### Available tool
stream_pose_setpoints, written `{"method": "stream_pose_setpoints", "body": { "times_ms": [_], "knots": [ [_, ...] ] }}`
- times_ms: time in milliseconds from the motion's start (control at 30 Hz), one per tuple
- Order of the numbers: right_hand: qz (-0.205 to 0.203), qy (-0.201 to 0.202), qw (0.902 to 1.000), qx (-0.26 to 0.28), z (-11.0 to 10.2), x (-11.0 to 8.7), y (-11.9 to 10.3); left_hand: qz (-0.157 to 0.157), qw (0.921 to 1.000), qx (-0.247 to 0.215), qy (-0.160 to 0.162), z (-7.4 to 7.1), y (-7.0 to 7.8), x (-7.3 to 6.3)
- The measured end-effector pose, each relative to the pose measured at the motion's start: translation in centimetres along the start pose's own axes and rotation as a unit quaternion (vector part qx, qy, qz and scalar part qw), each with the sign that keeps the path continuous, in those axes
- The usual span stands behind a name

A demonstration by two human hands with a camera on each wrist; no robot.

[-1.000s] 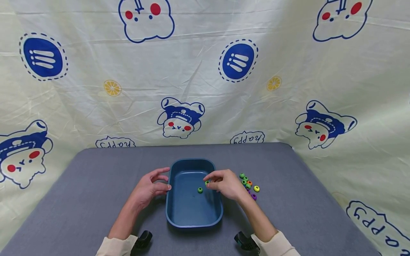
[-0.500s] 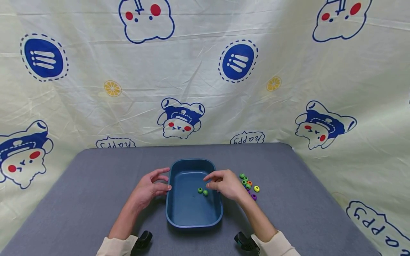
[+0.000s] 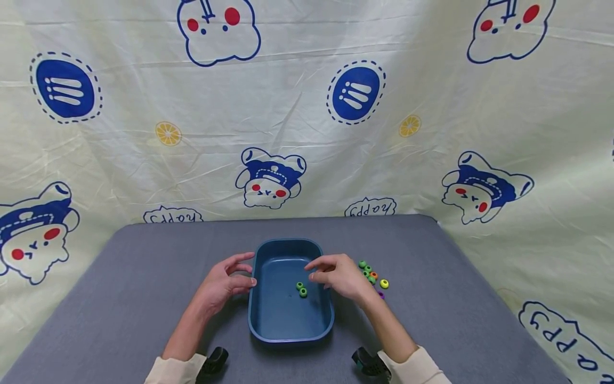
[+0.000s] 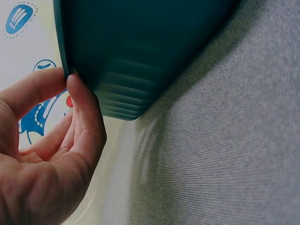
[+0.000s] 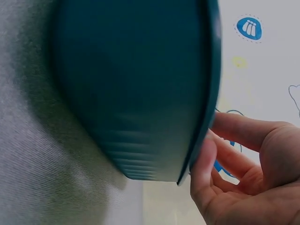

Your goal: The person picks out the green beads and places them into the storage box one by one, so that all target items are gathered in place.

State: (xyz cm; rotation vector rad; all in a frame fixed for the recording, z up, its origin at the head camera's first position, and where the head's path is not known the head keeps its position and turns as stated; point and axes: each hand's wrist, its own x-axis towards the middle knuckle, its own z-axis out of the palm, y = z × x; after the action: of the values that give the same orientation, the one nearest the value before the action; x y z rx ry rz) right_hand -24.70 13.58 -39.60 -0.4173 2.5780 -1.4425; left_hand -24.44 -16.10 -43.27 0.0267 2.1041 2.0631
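A blue rectangular tray (image 3: 290, 333) with rounded corners sits in the middle of the table. Two small green beads, an upper bead (image 3: 299, 286) and a lower bead (image 3: 303, 293), lie side by side on its floor. My left hand (image 3: 227, 278) is at the tray's left rim, thumb tip on the rim and index tip farther along it. In the left wrist view the tray's outer wall (image 4: 126, 89) rises beside the thumb. My right hand (image 3: 341, 274) reaches over the right rim, index finger and thumb apart with nothing between them.
Right of the tray, beyond my right hand, lies a loose group of beads: several green beads (image 3: 366, 273), an orange bead (image 3: 374, 276), a yellow bead (image 3: 384, 284) and a partly hidden purple bead (image 3: 381, 295). A printed curtain (image 3: 307, 106) hangs behind the grey table (image 3: 158, 256).
A green bead has left my right fingertips, dropped into the tray and rolled against the other green bead. Both hands have stayed almost in place.
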Motion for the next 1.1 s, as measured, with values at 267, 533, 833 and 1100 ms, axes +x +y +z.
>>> {"method": "stream_pose_setpoints", "body": {
  "times_ms": [267,533,833,1100],
  "knots": [
    [0.022,0.032,0.9991,0.018,-1.8,-0.4,-0.3,0.005,1.0,-0.004,-0.006,0.0,-0.1,0.0],
    [0.037,0.06,0.9972,0.025,-4.0,-0.6,0.1,0.006,1.0,-0.004,-0.005,0.0,-0.1,0.0],
    [0.037,0.075,0.9962,0.024,-6.4,-1.1,1.0,0.002,1.0,-0.003,0.0,0.0,0.0,-0.1],
    [0.054,0.105,0.9929,0.017,-7.2,-0.9,2.4,0.005,1.0,-0.003,-0.002,0.0,0.0,0.0]
  ]
}}
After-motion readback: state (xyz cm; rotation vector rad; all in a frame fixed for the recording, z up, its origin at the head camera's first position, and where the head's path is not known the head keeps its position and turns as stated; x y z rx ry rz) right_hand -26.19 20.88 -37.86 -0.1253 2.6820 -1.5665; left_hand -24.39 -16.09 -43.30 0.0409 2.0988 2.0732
